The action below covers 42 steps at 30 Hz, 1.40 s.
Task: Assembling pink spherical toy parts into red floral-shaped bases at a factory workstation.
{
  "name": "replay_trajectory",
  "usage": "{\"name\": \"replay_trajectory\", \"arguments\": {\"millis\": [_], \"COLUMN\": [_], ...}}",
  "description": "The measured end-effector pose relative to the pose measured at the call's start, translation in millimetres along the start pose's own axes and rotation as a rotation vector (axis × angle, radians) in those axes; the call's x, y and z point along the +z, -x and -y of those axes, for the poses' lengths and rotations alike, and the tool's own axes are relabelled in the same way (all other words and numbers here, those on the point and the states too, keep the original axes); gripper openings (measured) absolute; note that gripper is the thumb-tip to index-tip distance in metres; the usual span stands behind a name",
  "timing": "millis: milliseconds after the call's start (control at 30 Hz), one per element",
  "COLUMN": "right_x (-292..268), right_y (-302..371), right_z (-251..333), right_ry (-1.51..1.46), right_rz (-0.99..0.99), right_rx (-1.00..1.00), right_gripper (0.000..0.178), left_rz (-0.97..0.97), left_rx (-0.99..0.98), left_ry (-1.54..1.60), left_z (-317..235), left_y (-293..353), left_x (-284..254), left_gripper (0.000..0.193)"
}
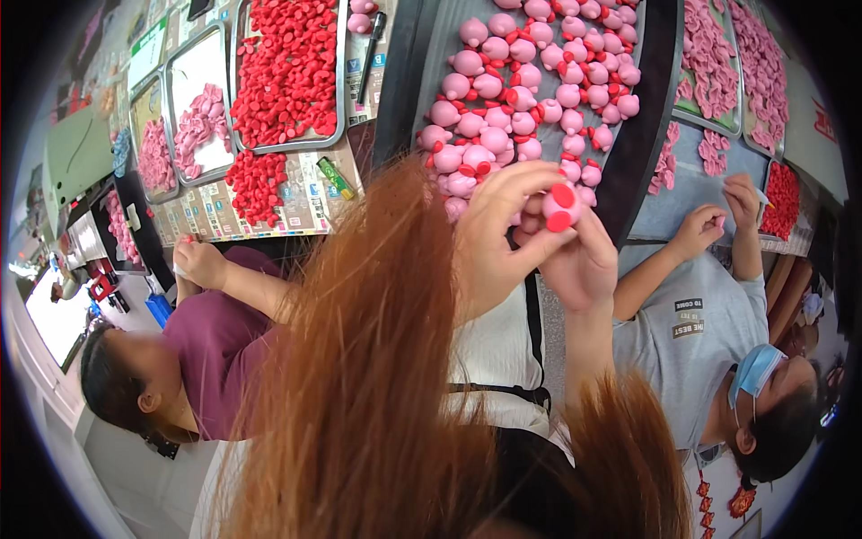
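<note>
A small round pink toy figure with two red oval pieces on it [561, 207] is pinched between the fingertips of both my hands. My left hand [492, 235] reaches round it from the left, with thumb and forefinger closed on it. From below and the right, my right hand [585, 265] steadies the same figure; some of its fingers are hidden behind it. Just beyond my hands, many similar pink figures with red parts [494, 139] lie loosely on a grey surface [437, 40] between dark rails. Long reddish-brown hair [377, 296] hides my left forearm.
Left stands a metal tray of red pieces [341, 108], with a loose red heap [258, 187], a black pen [372, 56] and a green tube [336, 178] near it. Pink-piece trays [741, 67] lie right. Co-workers in purple [211, 337] and grey [669, 350] sit on either side.
</note>
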State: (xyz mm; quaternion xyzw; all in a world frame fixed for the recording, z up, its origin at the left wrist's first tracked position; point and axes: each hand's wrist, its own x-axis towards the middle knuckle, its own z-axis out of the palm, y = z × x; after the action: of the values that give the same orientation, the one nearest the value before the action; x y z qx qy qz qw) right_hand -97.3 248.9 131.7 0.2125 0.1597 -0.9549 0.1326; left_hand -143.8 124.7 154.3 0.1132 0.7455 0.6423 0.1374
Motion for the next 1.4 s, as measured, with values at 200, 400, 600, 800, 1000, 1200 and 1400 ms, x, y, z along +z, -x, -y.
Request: {"name": "replay_trajectory", "arguments": {"millis": [200, 400, 600, 800, 1000, 1200, 1400], "right_x": [-30, -48, -59, -42, -19, -38, -35], "right_y": [13, 18, 8, -7, -83, -136, -122], "right_z": [25, 20, 12, 47, 86, 98, 95], "right_ry": [1.712, 2.212, 2.46, 2.331, 2.162, 2.273, 2.231], "right_rz": [-0.637, -0.449, -0.506, -0.326, -0.616, -0.758, -0.66], "right_rx": [-0.276, -0.098, -0.108, -0.128, -0.551, -0.202, -0.329], "right_gripper": [0.025, 0.029, 0.031, 0.033, 0.059, 0.072, 0.055], "left_rz": [-0.076, -0.017, -0.029, -0.018, -0.022, 0.014, -0.02], "left_rx": [0.068, 0.008, 0.056, 0.081, 0.121, 0.125, 0.115], "left_ry": [-0.719, -0.814, -0.689, -0.561, -0.535, -0.476, -0.448], "left_z": [27, 23, 13, -3, -21, -33, -41], "left_y": [-7, -4, 2, 10, 21, 27, 33], "left_x": [-16, -17, -22, -27, -24, -22, -28], "left_gripper": [0.034, 0.037, 0.032, 0.025, 0.021, 0.016, 0.015]}}
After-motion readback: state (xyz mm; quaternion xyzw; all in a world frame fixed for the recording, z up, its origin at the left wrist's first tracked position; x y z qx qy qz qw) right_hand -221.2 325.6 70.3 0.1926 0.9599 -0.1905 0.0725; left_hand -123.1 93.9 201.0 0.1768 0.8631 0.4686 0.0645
